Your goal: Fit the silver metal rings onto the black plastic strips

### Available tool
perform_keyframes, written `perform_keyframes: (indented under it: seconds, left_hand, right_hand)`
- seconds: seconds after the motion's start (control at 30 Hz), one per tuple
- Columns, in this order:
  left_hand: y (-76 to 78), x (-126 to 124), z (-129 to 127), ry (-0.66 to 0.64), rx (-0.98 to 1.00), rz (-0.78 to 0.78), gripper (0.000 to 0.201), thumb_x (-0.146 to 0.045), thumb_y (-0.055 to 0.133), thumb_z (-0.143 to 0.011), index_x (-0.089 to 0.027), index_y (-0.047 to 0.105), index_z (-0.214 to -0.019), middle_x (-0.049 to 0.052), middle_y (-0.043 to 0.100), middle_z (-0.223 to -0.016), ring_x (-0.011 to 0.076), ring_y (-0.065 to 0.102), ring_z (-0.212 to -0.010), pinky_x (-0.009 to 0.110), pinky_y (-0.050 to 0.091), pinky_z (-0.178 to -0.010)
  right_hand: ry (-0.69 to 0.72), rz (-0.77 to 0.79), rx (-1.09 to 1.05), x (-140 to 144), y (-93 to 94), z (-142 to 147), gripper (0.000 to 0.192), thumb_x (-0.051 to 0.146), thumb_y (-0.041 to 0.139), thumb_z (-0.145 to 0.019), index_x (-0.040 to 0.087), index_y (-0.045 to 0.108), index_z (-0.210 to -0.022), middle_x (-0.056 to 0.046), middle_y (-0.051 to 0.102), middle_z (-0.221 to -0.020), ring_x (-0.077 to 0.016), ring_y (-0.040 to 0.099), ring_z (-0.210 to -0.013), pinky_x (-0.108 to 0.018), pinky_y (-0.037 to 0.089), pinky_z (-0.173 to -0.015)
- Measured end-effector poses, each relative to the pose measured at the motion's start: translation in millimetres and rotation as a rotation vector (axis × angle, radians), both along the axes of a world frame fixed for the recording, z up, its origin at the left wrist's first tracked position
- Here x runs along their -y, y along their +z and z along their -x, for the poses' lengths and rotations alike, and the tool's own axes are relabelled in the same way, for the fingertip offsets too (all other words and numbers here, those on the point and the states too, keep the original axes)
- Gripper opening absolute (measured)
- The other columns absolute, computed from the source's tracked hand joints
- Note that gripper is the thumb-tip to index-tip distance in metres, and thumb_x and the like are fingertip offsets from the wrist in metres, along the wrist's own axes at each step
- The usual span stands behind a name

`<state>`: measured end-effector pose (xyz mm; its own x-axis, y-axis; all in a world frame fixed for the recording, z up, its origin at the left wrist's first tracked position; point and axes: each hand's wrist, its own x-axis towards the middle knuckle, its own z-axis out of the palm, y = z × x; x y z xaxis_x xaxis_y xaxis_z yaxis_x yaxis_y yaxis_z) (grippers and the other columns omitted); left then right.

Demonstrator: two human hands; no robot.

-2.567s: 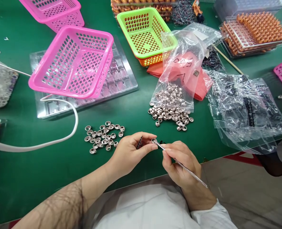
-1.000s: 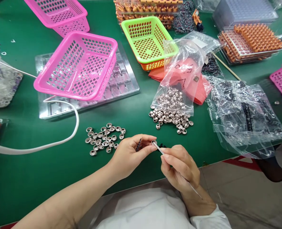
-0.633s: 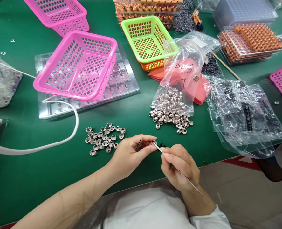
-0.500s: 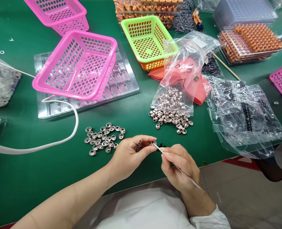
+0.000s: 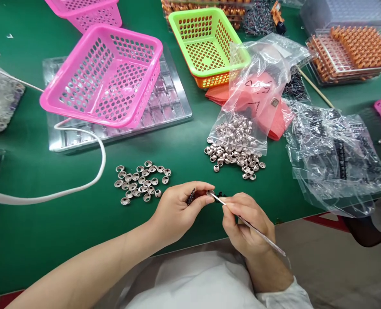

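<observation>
My left hand [image 5: 177,208] pinches a small silver metal cap [image 5: 209,193] between thumb and forefinger, with a small black part [image 5: 190,197] tucked in the palm. My right hand [image 5: 246,223] grips thin metal tweezers [image 5: 257,232] whose tip touches the cap. Both hands hover over the green mat near its front edge. A group of several silver caps [image 5: 141,181] lies just left of my left hand. A larger pile of caps [image 5: 237,156] spills from a clear bag [image 5: 251,98] beyond my hands.
A pink basket [image 5: 105,77] rests tilted on a clear plastic tray [image 5: 167,98]. A green basket [image 5: 206,43] stands behind the bag. A white cable [image 5: 80,184] curves at left. Clear bags of black parts [image 5: 335,154] lie at right; trays of orange parts [image 5: 354,51] at the far right.
My hands stay together with the tweezers at the cap; the tweezers tilted slightly. The view has shifted a little, so everything on the table sits slightly higher and to the right.
</observation>
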<state>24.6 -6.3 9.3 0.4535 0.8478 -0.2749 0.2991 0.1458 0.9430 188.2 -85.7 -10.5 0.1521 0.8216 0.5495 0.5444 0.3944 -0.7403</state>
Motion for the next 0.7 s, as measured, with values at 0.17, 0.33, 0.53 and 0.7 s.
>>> perform_keyframes:
  seconds: [0.17,0.33,0.53,0.7]
  left_hand:
    - [3.3,-4.5,-0.3,-0.010,-0.021,0.111,0.021,-0.031,0.069,-0.085,-0.016,0.076,-0.097,0.004,0.078,-0.082,0.0178,0.071,-0.073,0.025,0.056,-0.067]
    - [5.0,-5.8,-0.4,-0.029,-0.007,0.211,0.027,-0.037,0.071,-0.083,-0.016,0.075,-0.100,0.005,0.079,-0.086,0.0197,0.072,-0.079,0.028,0.057,-0.073]
    - [3.6,-5.5,0.7,-0.019,-0.002,0.250,0.031,-0.040,0.072,-0.082,-0.017,0.075,-0.102,0.006,0.079,-0.088,0.0209,0.073,-0.082,0.030,0.057,-0.076]
    - [2.1,-6.3,0.6,-0.022,0.005,0.241,0.030,-0.039,0.072,-0.082,-0.017,0.076,-0.103,0.006,0.079,-0.089,0.0208,0.073,-0.083,0.030,0.057,-0.077]
  right_hand:
    - [0.006,-0.013,0.036,-2.3,2.7,0.3,0.041,-0.003,0.066,-0.080,0.021,0.060,-0.113,-0.007,0.076,-0.094,-0.0170,0.074,-0.079,-0.032,0.064,-0.068]
    - [-0.009,-0.072,0.082,-4.9,0.5,1.4,0.038,-0.004,0.066,-0.079,0.017,0.060,-0.111,-0.010,0.075,-0.091,-0.0174,0.073,-0.077,-0.031,0.062,-0.064]
    - [-0.029,-0.061,0.061,-3.4,-1.4,2.2,0.037,-0.002,0.066,-0.081,0.019,0.060,-0.111,-0.008,0.075,-0.092,-0.0169,0.072,-0.077,-0.031,0.061,-0.063]
    - [-0.045,-0.050,0.026,-2.0,-1.7,1.8,0.033,-0.001,0.065,-0.082,0.019,0.061,-0.108,-0.008,0.075,-0.092,-0.0178,0.073,-0.078,-0.032,0.063,-0.064]
